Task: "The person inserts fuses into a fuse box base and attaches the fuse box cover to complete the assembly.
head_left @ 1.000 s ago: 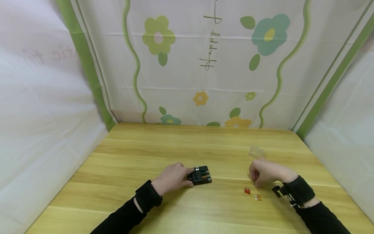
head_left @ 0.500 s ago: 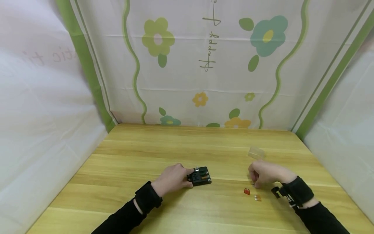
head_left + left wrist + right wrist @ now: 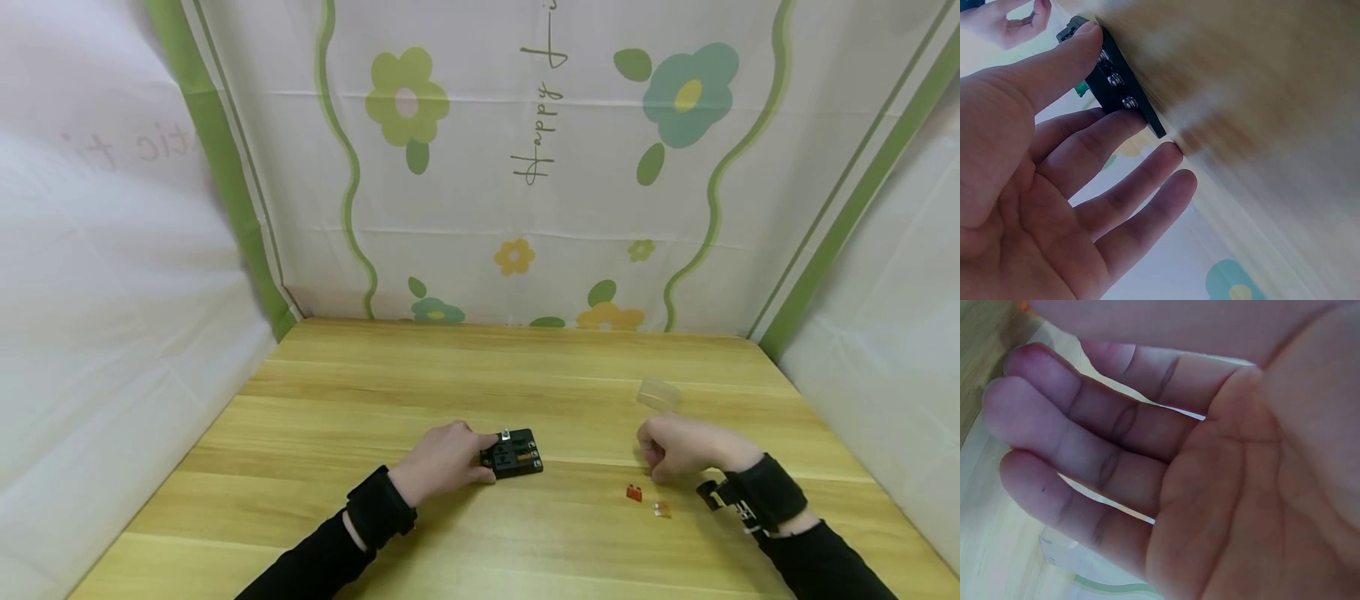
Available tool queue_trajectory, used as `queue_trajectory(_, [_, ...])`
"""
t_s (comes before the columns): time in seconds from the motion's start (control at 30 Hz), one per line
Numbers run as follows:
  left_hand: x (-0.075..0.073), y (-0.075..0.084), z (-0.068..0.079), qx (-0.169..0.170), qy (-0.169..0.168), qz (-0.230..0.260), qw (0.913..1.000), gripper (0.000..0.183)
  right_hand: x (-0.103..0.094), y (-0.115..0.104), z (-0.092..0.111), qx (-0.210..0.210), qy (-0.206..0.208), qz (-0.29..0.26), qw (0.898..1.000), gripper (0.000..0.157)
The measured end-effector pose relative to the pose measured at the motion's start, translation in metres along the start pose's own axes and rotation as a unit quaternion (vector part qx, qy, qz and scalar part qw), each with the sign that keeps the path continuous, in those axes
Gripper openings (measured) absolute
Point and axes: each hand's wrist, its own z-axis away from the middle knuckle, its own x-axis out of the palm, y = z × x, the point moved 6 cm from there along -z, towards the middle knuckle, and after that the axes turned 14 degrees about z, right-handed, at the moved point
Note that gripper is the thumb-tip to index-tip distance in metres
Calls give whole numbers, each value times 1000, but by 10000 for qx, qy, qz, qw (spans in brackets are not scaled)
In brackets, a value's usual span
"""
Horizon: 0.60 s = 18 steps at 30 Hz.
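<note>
A black fuse block (image 3: 513,453) lies on the table in the middle of the head view, with metal screw terminals and coloured fuses in it. My left hand (image 3: 444,457) grips its left end, thumb on one side and fingers on the other, as the left wrist view (image 3: 1066,144) also shows. Farther right, my right hand (image 3: 686,446) is down at the table with curled fingers, pinching a small pale blade fuse (image 3: 648,472) that is mostly hidden. In the right wrist view the thumb covers the pinch. A red blade fuse (image 3: 634,492) and an orange blade fuse (image 3: 661,509) lie nearby.
Behind the right hand sits a clear plastic cover (image 3: 658,393). The wooden table (image 3: 450,367) is bounded by white fabric walls, with a flower-printed curtain (image 3: 465,192) at the back. Each wrist wears a black band.
Both hands hold almost the same place. The small fuse at the right fingertips shows less than before. The whole view has shifted very slightly.
</note>
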Motion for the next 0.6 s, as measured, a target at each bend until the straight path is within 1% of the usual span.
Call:
queue_trajectory(0.17, [-1, 1, 0, -8, 16, -28, 10000, 55, 0, 3, -1, -39, 167, 57, 9998, 23])
queue_trajectory(0.43, [-1, 2, 0, -5, 48, -56, 10000, 55, -8, 5, -3, -159, 794, 380, 9960, 24])
queue_trajectory(0.6, [-1, 2, 0, -17, 46, -49, 10000, 54, -10, 4, -4, -235, 930, 409, 9945, 23])
